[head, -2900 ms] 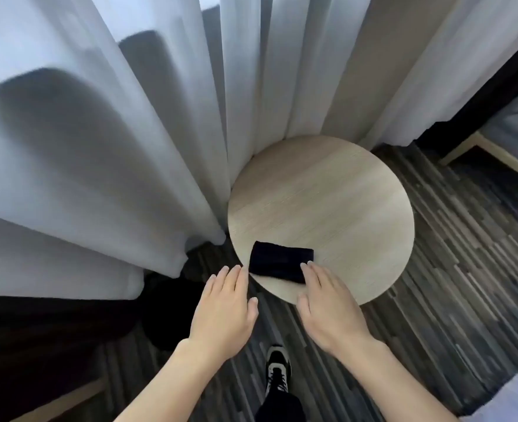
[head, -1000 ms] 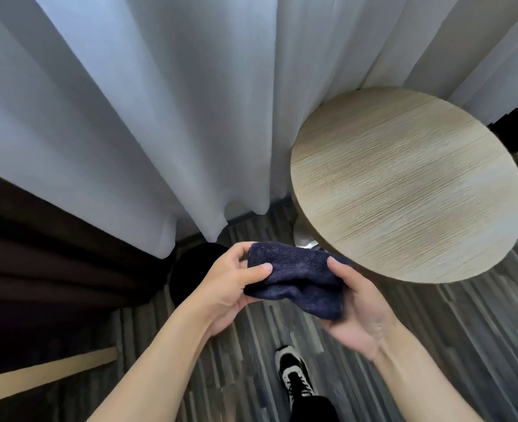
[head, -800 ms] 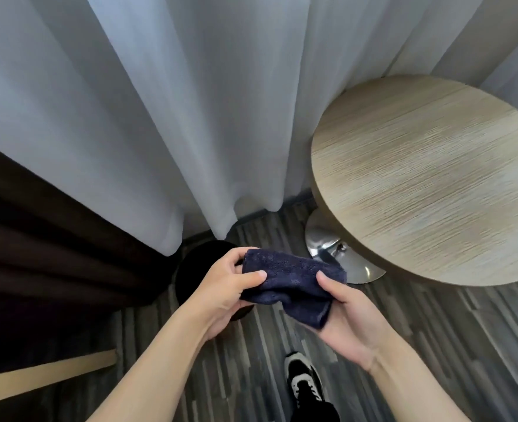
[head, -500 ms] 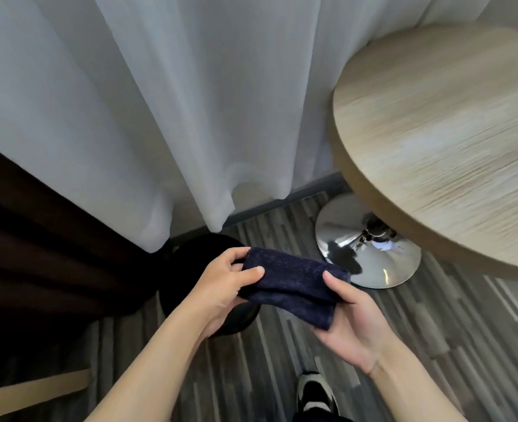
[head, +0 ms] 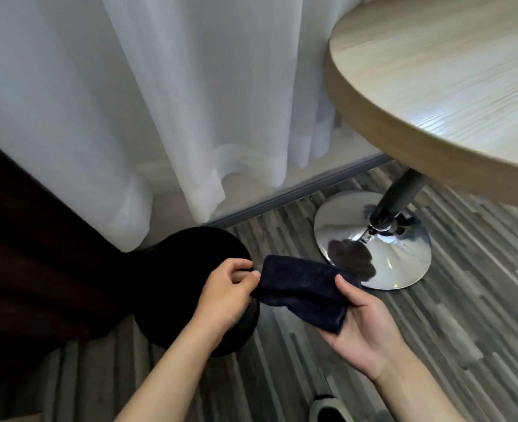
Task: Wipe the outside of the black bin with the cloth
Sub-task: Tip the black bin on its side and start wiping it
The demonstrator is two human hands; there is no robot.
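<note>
Both hands hold a folded dark blue cloth (head: 304, 292) in the air, above the floor (head: 452, 303) and not above the table (head: 452, 74). The left hand (head: 225, 295) is closed on the left end of the cloth, the thumb and the curled fingers pinching its edge. The right hand (head: 362, 325) is turned palm up and half open; the right part of the cloth lies on its fingers, and the thumb presses on the top of it. Between the two hands the cloth is stretched a little and slopes down toward the right hand.

The black bin (head: 187, 269) stands on the floor just below and behind the left hand, near the wall. It is round and very dark, so I cannot tell details of its surface. The left wrist and forearm cover part of its right side. The cloth is beside the upper right edge of the bin; if it touches the bin, I cannot tell.

Behind the bin hangs a white curtain (head: 166, 102), its hem close over the floor. To the left of the bin there is a dark brown curtain (head: 29, 254), and the bin almost merges with it. On the right, the round wooden table reaches over the floor, and its dark leg (head: 400, 193) goes down to a shiny round metal base (head: 373, 239), which stands near the right hand. The floor has grey striped planks. At the bottom edge the tip of a shoe (head: 329, 411) shows.
</note>
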